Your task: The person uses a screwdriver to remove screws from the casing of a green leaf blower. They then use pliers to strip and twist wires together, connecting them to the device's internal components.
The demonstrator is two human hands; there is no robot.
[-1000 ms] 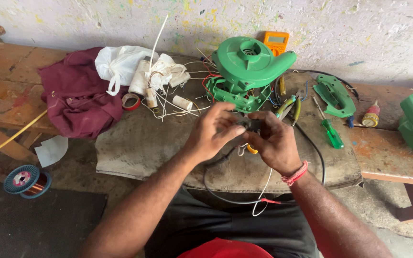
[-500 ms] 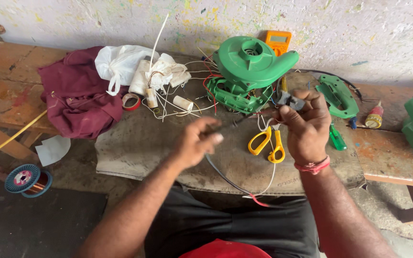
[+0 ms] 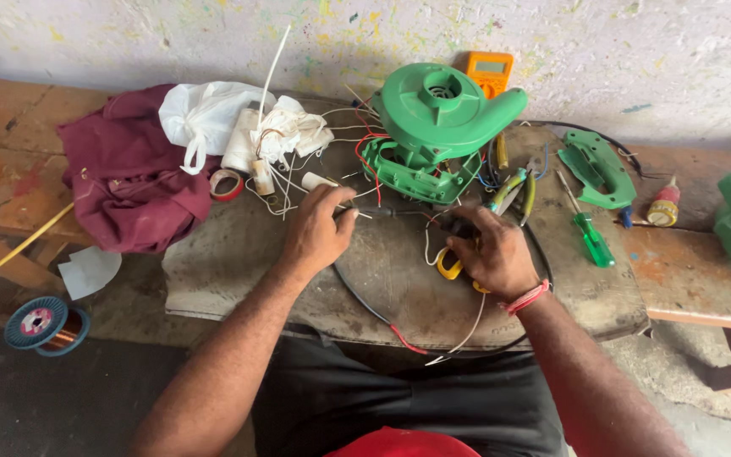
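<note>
My left hand pinches a thin black cable near its stripped end, over the worn stone slab. My right hand grips the same cable further right, together with a small dark part, and rests over yellow-handled scissors. The cable is stretched between both hands. It loops down toward my lap, with a red section and a white wire. Just beyond my hands lies an opened green blower housing with loose wires.
An orange multimeter stands by the wall. A green handle cover, a green screwdriver, pliers and a small glue bottle lie right. A maroon cloth, white cloth bundles, a tape roll and a copper wire spool lie left.
My hands, together a second ago, pulled apart. The right hand then dropped from near the blower to the slab over the scissors, and the left moved up to the cable's end.
</note>
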